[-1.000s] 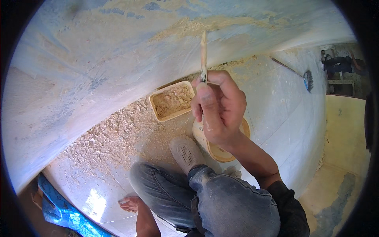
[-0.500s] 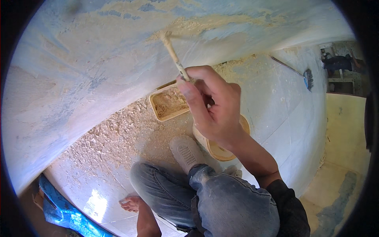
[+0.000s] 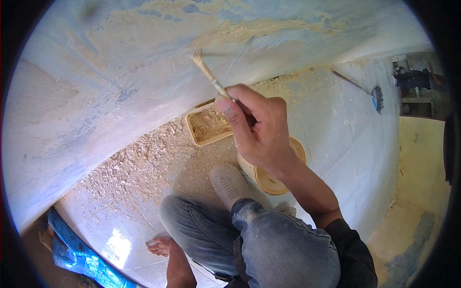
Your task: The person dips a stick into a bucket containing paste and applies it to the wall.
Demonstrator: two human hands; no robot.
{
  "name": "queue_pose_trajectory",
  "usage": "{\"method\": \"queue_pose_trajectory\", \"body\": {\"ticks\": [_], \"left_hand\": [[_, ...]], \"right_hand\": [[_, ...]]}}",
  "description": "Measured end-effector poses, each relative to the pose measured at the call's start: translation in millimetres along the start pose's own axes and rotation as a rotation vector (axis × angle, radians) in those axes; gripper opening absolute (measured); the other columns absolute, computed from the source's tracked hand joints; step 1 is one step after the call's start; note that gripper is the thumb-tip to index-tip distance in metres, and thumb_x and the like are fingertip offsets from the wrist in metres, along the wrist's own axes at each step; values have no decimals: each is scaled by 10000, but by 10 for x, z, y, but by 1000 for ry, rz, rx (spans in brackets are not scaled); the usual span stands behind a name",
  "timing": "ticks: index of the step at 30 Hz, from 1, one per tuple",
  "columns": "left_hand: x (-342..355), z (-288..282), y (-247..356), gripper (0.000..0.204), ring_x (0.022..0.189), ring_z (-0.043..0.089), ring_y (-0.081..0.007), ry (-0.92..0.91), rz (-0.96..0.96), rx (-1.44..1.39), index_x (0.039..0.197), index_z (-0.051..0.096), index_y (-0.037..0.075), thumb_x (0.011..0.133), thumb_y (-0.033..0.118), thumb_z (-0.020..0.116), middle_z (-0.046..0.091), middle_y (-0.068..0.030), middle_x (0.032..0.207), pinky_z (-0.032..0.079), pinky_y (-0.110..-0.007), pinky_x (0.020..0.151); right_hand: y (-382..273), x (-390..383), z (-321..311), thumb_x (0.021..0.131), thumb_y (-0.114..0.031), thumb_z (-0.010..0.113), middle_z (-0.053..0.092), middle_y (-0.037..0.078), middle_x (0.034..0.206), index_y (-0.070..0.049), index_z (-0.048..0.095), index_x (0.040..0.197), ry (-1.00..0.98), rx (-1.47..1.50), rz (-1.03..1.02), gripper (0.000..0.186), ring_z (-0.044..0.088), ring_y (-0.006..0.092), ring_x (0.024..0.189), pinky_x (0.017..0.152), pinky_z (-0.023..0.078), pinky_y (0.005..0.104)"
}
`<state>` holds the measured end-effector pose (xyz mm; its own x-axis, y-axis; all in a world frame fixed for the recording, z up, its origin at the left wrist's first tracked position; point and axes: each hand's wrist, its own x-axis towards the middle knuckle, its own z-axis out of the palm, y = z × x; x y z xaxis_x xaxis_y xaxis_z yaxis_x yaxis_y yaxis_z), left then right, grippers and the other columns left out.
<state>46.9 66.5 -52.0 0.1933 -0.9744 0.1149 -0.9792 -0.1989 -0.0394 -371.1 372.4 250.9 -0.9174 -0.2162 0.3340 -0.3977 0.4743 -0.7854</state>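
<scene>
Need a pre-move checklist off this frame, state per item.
1. Brush secured: ok, pinched in the right hand, bristles outward.
2. Left hand free: ok, no tool seen in it.
3. Bristles touching wall: cannot tell, one view only.
4. Tray upright: ok, opening faces up, flaky material inside.
5. Bucket fully visible: not ok, right hand and forearm cover part.
6. Floor free of flakes: not ok, scattered along the wall.

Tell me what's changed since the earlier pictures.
The right hand has shifted slightly left, still gripping the brush, whose tip has swung left in front of the wall. Nothing was picked up or released. The left hand, tray and bucket stayed put.
</scene>
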Motion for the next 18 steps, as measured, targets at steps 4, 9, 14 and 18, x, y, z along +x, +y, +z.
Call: {"method": "queue_pose_trajectory", "body": {"ticks": [4,9,14,18], "left_hand": [[-58,-45,30,523,1306,386,-305,8,36,-14,1426,358,255,954,477,329,350,-39,1459,318,-534,1028],[13,-13,-36,511,1319,371,-308,1,25,-34,1418,366,267,953,475,329,342,-39,1467,317,-537,1029],[-54,-18,13,509,1324,362,-315,-18,11,-31,1418,366,273,953,475,327,339,-45,1469,319,-545,1028],[60,28,-41,507,1326,360,-315,7,36,-39,1410,377,272,949,479,334,345,-55,1465,319,-555,1025]], "right_hand": [[-67,-40,-80,935,-91,585,442,-5,521,14,623,885,41,30,-2,122,357,35,457,414,269,230],[-32,97,-109,928,-98,596,424,20,510,7,631,895,109,-50,-115,116,374,48,438,411,284,239],[237,-111,-247,926,-135,608,448,61,499,-11,647,907,35,-185,-14,132,418,118,399,411,322,275],[134,-93,-522,917,-155,620,463,66,498,-27,666,924,109,-222,-35,136,425,149,398,416,333,286]]}}
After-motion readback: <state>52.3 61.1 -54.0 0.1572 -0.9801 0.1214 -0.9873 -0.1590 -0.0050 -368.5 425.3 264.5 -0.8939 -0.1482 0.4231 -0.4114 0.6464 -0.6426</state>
